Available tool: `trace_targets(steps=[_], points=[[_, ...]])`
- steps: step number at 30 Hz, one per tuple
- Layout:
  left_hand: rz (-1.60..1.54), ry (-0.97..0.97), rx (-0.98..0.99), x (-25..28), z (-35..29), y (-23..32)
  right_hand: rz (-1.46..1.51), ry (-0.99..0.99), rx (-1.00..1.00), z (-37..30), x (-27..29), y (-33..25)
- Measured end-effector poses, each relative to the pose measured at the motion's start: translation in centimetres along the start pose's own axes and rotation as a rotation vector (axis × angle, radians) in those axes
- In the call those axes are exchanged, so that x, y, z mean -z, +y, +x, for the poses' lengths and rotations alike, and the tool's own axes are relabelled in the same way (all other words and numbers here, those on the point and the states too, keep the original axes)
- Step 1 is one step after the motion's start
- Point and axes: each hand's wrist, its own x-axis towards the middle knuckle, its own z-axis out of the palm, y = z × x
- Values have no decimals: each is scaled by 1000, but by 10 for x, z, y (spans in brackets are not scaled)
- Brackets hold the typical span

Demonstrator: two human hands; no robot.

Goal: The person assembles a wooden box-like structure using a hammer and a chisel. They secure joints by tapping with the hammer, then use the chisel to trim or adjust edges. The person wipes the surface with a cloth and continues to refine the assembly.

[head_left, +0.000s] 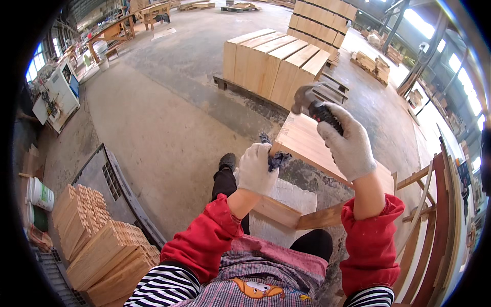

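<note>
My right hand [350, 146], in a white work glove, is wrapped round the black grip of a hammer [326, 114]. The hammer's blurred metal head is raised above a pale wooden box [312, 146] with finger-jointed corners. At the box's near left corner, my gloved left hand [257, 169] is closed on a dark blue rag [280, 160], pressing it against the wood. Below the box, wooden boards [321, 217] stand on edge by a whitish slab [299, 194] between my legs.
Several similar boxes [271, 56] sit on a pallet ahead, with a taller stack [322, 20] behind. At the lower left, notched boards [110, 245] are piled beside a dark plastic pallet [110, 179] and buckets [40, 194]. A wooden frame [429, 225] leans at right.
</note>
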Motion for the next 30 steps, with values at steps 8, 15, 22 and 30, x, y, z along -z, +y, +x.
trace_targets(steps=[8, 15, 22, 30], points=[[1, 0, -3, 2, 1, -1, -19, -98, -135, 6, 10, -11], [8, -13, 12, 3, 1, 1, -42, -103, -119, 8, 9, 1], [11, -13, 19, 2, 0, 3, 25, 73, -59, 6, -6, 8], [-4, -13, 2, 3, 1, 3, -59, 76, 17, 9, -7, 12]])
